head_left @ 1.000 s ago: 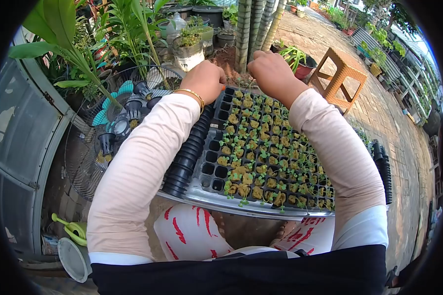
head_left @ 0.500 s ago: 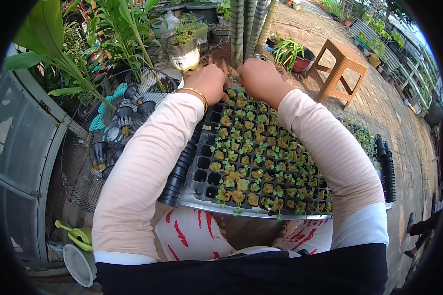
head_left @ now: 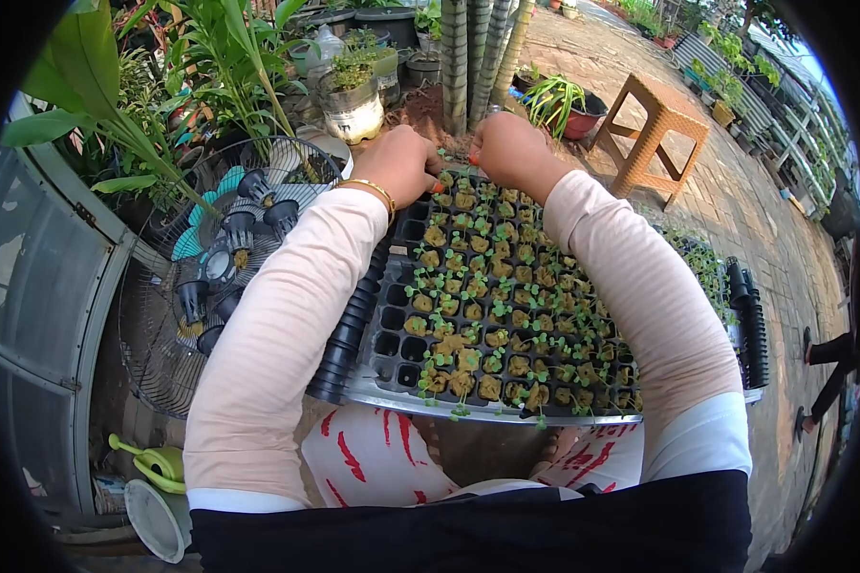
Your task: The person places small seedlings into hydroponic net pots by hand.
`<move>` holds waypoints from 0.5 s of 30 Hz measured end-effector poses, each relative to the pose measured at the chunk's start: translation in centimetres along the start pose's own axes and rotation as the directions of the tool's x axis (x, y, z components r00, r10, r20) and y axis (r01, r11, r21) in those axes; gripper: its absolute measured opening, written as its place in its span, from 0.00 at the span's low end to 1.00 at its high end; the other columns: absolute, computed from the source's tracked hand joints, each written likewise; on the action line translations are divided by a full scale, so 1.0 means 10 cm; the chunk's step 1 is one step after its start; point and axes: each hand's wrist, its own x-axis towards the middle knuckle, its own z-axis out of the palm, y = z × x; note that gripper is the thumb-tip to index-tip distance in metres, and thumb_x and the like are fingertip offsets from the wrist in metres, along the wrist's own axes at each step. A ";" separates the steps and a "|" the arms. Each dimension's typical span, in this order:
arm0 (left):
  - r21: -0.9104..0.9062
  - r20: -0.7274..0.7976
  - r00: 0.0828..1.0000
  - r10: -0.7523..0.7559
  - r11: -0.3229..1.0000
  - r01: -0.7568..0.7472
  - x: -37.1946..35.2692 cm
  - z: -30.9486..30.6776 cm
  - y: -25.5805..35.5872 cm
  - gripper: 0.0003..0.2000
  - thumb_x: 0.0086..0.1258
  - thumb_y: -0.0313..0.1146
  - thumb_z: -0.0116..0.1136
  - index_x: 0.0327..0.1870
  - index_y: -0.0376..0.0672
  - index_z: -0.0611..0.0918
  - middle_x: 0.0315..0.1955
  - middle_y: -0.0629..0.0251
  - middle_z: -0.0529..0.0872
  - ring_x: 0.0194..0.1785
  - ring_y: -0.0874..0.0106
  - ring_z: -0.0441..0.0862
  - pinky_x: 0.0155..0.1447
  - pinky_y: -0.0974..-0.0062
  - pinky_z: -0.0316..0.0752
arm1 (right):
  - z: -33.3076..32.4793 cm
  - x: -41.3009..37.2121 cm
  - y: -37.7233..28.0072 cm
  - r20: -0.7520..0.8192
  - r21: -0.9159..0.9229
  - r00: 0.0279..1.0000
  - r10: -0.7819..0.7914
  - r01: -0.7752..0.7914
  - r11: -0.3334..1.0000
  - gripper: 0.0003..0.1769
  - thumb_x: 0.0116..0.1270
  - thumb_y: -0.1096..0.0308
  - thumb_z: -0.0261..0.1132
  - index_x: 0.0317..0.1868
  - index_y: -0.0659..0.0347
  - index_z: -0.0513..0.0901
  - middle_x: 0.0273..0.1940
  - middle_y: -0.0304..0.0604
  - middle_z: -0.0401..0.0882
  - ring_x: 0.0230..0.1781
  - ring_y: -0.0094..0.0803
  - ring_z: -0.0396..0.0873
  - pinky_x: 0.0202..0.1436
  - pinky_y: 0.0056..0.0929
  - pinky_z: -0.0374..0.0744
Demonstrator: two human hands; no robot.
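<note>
A black seedling tray (head_left: 389,318) filled with small green sprouts in yellowish-brown plugs lies in front of me, with several bare cells along its left side. My left hand (head_left: 403,167) is curled over the tray's far left corner, its fingertips close to a small sprout (head_left: 446,179). Beside it, above the far edge, my right hand (head_left: 512,153) is closed in a fist-like grip. A small greyish tip shows over its knuckles, too small to name. What either hand grips is hidden by the fingers.
Stacked black net pots (head_left: 347,329) lie left of the tray. Farther left, a wire fan guard (head_left: 148,334) holds several loose net pots (head_left: 240,229). A brown woven stool (head_left: 655,124) stands back right. Palm stems (head_left: 478,67) rise beyond my hands. Another person's legs (head_left: 831,368) show far right.
My hands have moved slightly apart, the left lowering a little toward the tray corner and the right shifting right. The other person's legs at far right have changed position.
</note>
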 end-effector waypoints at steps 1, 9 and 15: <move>0.000 -0.001 1.000 -0.005 1.000 0.005 0.00 0.01 0.00 0.13 0.47 0.32 0.71 0.35 0.42 0.85 0.36 0.52 0.81 0.42 0.55 0.79 0.47 0.64 0.73 | 0.03 0.00 0.01 -0.079 0.000 0.997 0.004 -0.004 1.000 0.06 0.54 0.68 0.64 0.32 0.59 0.84 0.37 0.49 0.82 0.41 0.44 0.80 0.45 0.41 0.75; 0.015 -0.024 1.000 -0.006 1.000 0.006 0.00 0.02 -0.01 0.12 0.47 0.32 0.71 0.32 0.39 0.84 0.36 0.52 0.79 0.43 0.55 0.79 0.47 0.65 0.73 | -0.02 0.04 0.07 -0.007 0.080 0.998 0.068 -0.067 0.995 0.11 0.57 0.67 0.60 0.38 0.62 0.84 0.43 0.51 0.81 0.46 0.47 0.79 0.50 0.44 0.73; -0.041 -0.118 0.992 0.043 0.998 -0.048 0.03 -0.02 -0.06 0.11 0.47 0.32 0.70 0.30 0.38 0.83 0.33 0.53 0.80 0.39 0.58 0.79 0.45 0.68 0.73 | -0.07 0.01 0.04 -0.062 0.109 0.996 0.067 -0.060 0.992 0.12 0.58 0.65 0.58 0.37 0.61 0.84 0.43 0.51 0.82 0.46 0.48 0.79 0.50 0.44 0.73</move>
